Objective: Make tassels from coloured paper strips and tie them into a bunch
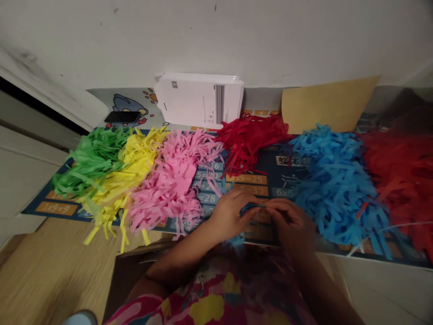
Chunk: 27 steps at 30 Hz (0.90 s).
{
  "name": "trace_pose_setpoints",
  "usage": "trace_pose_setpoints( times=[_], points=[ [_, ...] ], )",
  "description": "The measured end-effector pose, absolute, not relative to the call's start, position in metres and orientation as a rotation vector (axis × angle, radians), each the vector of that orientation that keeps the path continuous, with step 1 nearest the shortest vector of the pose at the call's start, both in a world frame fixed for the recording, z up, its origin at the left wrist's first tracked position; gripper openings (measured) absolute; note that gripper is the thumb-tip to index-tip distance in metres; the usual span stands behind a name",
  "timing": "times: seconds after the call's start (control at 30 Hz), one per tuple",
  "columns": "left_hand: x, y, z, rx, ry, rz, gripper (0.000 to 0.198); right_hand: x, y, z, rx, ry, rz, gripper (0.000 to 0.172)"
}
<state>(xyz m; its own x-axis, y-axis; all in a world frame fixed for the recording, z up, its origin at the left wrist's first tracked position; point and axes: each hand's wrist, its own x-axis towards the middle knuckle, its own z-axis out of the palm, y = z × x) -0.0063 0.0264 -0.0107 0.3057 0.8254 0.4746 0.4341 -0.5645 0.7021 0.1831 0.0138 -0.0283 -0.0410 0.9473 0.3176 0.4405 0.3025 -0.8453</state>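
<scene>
My left hand (232,212) is closed around a small bunch of blue paper strips (251,207), near the table's front edge. Blue fringe (236,240) hangs below that hand, and a little more shows above it. My right hand (295,220) pinches the narrow end of the same bunch with thumb and fingertips. Just right of my right hand lies a big heap of blue paper fringe (334,185). A pink fringe heap (176,180) is to the left of my left hand, and a dark red one (252,135) lies beyond both hands.
Further left are yellow (135,167) and green (98,158) fringe heaps; at far right is a red one (402,180). Along the wall stand a white box (196,99) and a tan sheet (324,106). A black phone (122,117) lies at back left. A printed mat (252,179) covers the table.
</scene>
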Motion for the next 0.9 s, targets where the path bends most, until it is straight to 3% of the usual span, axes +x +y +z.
trace_pose_setpoints(
  times=[0.23, 0.9],
  points=[
    [0.0006, 0.0254, -0.0186, 2.248, 1.001, 1.42, 0.013, 0.1801, 0.0062, -0.0256, -1.326, -1.599, 0.641, 0.013],
    [0.003, 0.0281, -0.0148, 2.253, 1.011, 1.426, 0.01, 0.1793, 0.0052, -0.022, -1.384, -1.542, 0.611, 0.012]
  ],
)
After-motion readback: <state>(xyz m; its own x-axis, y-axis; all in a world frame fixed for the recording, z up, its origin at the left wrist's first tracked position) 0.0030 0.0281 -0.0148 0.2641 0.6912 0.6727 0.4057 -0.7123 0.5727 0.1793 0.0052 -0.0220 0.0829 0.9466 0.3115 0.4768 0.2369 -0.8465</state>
